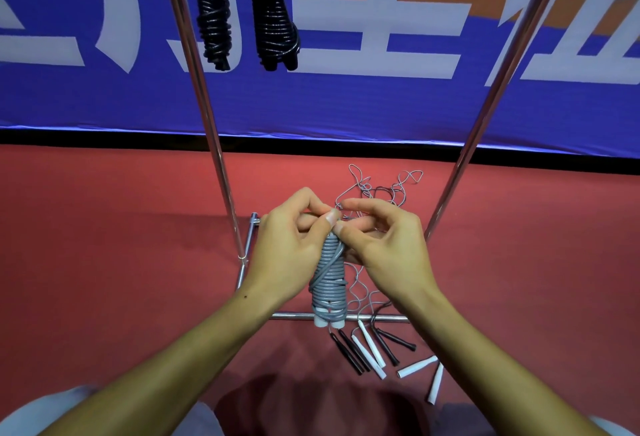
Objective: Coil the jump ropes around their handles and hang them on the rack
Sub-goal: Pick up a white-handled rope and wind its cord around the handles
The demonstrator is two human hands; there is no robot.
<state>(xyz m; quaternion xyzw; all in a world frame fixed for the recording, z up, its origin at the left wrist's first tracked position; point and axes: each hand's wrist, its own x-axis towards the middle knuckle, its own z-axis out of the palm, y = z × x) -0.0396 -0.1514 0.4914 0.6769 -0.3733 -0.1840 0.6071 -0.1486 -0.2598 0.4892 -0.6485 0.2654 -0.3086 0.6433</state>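
Grey rope (329,273) coiled on white handles (329,322); two black coils (242,16); floor (104,228) red; banner (346,103) blue, orange, white characters; loose handles (377,354) black, white.

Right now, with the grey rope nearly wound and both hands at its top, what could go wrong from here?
1. The left hand and right hand pinch only the top of the grey coil; if that end slips, the turns may loosen.
2. Loose ropes lie tangled on the floor under the hands and could snag.
3. Two black coils already hang on the rack; hanging this one close by might knock them.
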